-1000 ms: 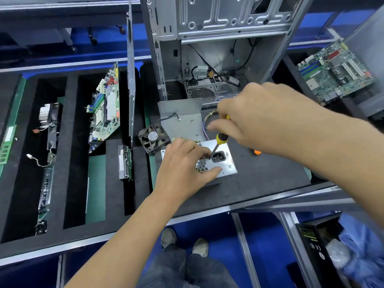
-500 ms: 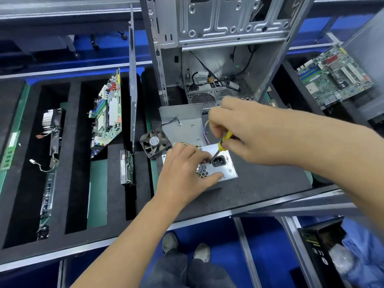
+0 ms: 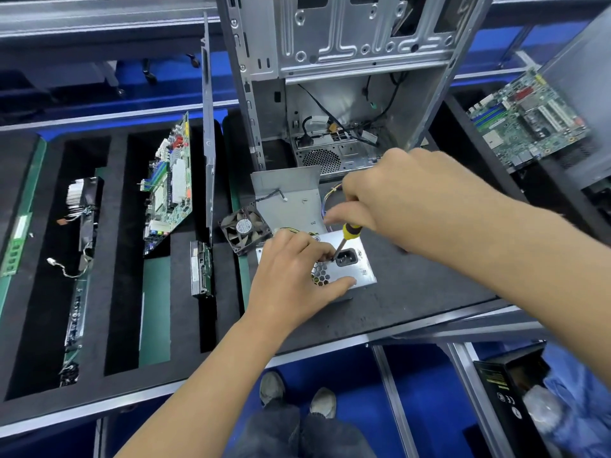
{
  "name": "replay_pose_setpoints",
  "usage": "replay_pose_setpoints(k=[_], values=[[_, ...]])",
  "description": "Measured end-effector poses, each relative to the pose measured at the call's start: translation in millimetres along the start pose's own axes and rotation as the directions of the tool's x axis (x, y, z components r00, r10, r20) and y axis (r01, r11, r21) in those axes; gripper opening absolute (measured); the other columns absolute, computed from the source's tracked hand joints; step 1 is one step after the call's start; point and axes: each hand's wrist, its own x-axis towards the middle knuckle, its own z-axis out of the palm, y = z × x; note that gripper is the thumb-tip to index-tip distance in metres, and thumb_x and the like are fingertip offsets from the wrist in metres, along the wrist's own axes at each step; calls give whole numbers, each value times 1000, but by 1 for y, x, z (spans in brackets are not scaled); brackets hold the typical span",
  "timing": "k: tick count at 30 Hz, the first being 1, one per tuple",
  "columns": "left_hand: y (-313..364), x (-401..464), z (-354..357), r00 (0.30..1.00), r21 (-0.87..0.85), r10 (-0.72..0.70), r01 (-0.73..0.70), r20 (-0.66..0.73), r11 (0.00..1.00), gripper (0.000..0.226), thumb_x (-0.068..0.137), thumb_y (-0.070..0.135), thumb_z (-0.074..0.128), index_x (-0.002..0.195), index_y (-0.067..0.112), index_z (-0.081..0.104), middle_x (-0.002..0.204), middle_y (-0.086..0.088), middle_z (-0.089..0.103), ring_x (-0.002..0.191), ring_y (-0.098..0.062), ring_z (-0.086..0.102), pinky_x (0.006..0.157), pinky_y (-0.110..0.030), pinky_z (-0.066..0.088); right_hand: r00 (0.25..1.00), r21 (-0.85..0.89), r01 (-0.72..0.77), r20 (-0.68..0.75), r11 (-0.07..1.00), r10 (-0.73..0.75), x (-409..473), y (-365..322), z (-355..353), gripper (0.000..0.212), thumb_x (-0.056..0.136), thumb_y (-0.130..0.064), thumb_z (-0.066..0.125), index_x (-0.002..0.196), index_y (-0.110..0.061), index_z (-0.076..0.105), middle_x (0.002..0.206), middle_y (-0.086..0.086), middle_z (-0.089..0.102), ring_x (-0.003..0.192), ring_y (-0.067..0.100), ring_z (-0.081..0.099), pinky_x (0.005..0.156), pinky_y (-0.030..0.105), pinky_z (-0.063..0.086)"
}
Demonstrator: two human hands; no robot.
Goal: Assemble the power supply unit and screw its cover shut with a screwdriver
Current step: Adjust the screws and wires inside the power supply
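The silver power supply unit (image 3: pixel 362 259) stands on the dark mat, its socket face turned up. My left hand (image 3: pixel 292 279) grips it from the left, thumb along its near edge and fingers curled over the honeycomb grille. My right hand (image 3: pixel 393 196) holds a yellow-and-black screwdriver (image 3: pixel 346 235) with its tip down beside the black socket, close to my left fingertips. The tip's contact point is hidden by my fingers. A bent metal cover plate (image 3: pixel 291 196) lies just behind the unit, with small screws on it. A black fan (image 3: pixel 244 228) leans at the unit's left.
An open computer case (image 3: pixel 337 77) stands upright behind the work spot. Foam slots on the left hold a motherboard (image 3: pixel 170 183), a metal side panel (image 3: pixel 208 127), a drive (image 3: pixel 201 272) and a RAM stick (image 3: pixel 16 246). Another motherboard (image 3: pixel 525 117) sits at the right.
My right hand has shifted on the screwdriver, lowering and turning over the handle, while the tip stays at the socket. My left hand keeps its grip on the unit.
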Motion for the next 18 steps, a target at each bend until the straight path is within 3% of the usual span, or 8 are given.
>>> replay_pose_setpoints(k=[3,5,7,11,13,15,16,18], values=[[0,0,-1,1000,4,10,-10,0,1000,42,66,43,89,91,12,76,80,-1,63,84,-31,55,81,-45,46,992,227,99,49,969,-113,-7,4,1,23,92,-41,60,105,-25,50,98,-3,42,87,25,54,76,41,48],[1,0,-1,1000,4,11,-11,5,1000,43,65,43,90,91,12,75,79,0,63,84,-31,56,80,-46,46,986,245,125,82,962,-149,-6,5,-1,13,93,-19,57,100,-28,50,105,-6,37,93,24,55,79,40,48],[2,0,-1,1000,1,10,-10,12,1000,43,64,43,90,90,12,75,79,0,62,85,-31,56,79,-48,47,995,164,89,39,982,-97,-3,4,0,10,97,-31,56,91,-29,49,99,-4,42,98,29,56,77,37,46],[2,0,-1,999,8,4,-5,33,1000,44,65,46,88,90,13,74,81,1,62,86,-31,55,79,-49,46,994,-75,-9,-111,997,0,-4,-5,4,48,94,-67,30,83,-24,48,67,0,33,72,29,44,63,35,34],[2,0,-2,999,2,15,-15,35,1000,44,68,51,82,89,13,74,82,1,62,86,-31,55,79,-49,45,997,103,45,-66,994,-39,-9,-3,4,36,92,-61,40,89,-26,46,80,-1,42,76,28,48,66,37,40],[3,-1,-2,999,2,17,-17,33,1000,46,69,53,77,90,12,74,83,0,63,87,-32,56,79,-49,45,986,313,167,-47,935,-160,-9,-2,3,10,94,-34,54,96,-27,47,100,-4,43,88,24,53,77,40,46],[2,-1,-2,999,5,17,-17,33,1000,47,69,53,78,91,12,75,83,0,63,87,-31,56,80,-48,46,981,325,195,-60,925,-186,-8,-1,2,5,95,-25,54,97,-26,50,103,-4,42,91,23,53,79,39,46],[1,-1,-1,999,10,20,-20,32,1000,47,67,50,83,92,12,75,82,0,63,86,-31,56,80,-47,46,984,218,170,-90,961,-153,-3,0,3,9,98,-32,54,96,-24,54,99,-3,42,94,26,54,76,34,41]])
